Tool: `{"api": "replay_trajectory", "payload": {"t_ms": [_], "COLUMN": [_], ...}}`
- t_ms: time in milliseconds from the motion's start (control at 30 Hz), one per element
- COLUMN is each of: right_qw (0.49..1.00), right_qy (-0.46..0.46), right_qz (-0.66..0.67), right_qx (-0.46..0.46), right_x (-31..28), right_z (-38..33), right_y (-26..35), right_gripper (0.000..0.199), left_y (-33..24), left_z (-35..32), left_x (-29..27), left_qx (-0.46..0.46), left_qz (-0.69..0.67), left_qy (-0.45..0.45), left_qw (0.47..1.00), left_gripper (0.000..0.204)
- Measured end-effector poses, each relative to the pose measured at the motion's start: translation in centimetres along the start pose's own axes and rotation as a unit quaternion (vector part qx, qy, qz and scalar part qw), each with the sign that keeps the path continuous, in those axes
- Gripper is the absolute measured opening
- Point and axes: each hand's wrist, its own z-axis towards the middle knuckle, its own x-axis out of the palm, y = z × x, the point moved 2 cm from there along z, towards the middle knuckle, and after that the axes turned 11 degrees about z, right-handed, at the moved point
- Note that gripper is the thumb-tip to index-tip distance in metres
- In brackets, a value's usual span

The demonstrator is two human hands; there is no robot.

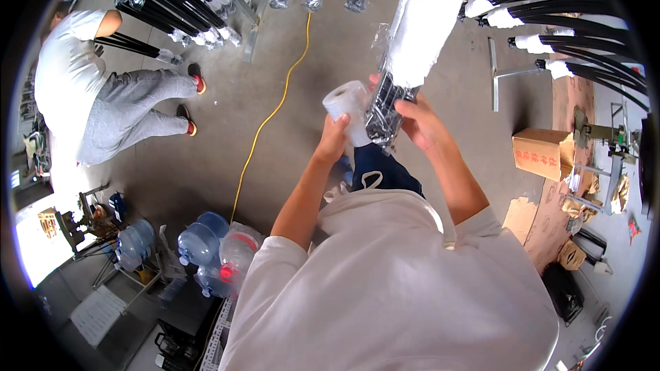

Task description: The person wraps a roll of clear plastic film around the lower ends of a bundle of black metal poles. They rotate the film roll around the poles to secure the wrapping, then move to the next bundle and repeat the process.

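The left hand (pixel 335 139) is wrapped around a roll of clear stretch film (pixel 348 104), a smooth, milky-white cylinder held upright just left of the other hand. The right hand (pixel 419 122) is clamped on the lower end of a long bundle of black rods (pixel 388 106), glossy under a tight skin of plastic film. The two hands sit close together, the roll touching the bundle's side between them. Above the right hand the bundle swells into a white, fluffy, padded section (pixel 425 24) sheathed in crinkled clear plastic, tilting up and away. Beyond the hands lies a grey concrete floor (pixel 289 137), crossed left of the left hand by a thin yellow cable (pixel 275 110). Right of the right hand stands a brown cardboard box (pixel 543 152). Far left, another person (pixel 96 89) crouches.
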Motion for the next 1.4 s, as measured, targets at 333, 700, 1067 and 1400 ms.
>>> {"api": "replay_trajectory", "payload": {"t_ms": [333,700,1067,1400], "right_qw": [0.975,0.994,0.950,0.957], "right_qy": [-0.187,-0.060,0.113,0.115], "right_qz": [0.092,-0.006,-0.248,-0.249], "right_qx": [-0.075,0.090,0.152,0.096], "right_x": [0.9,-1.1,-2.4,-1.7], "right_z": [4.1,1.9,1.4,3.7], "right_y": [-3.0,-1.0,0.1,-1.9], "right_gripper": [0.035,0.060,0.095,0.084], "left_y": [4.7,-0.5,2.6,0.6], "left_z": [-5.3,-7.3,-5.8,-7.1], "left_x": [-0.7,0.3,-0.1,0.5], "left_qx": [-0.062,-0.069,-0.098,-0.107], "left_qz": [-0.004,-0.145,-0.166,-0.299], "left_qy": [0.055,0.073,0.155,0.063], "left_qw": [0.997,0.984,0.969,0.946], "left_gripper": [0.086,0.091,0.091,0.103]}}
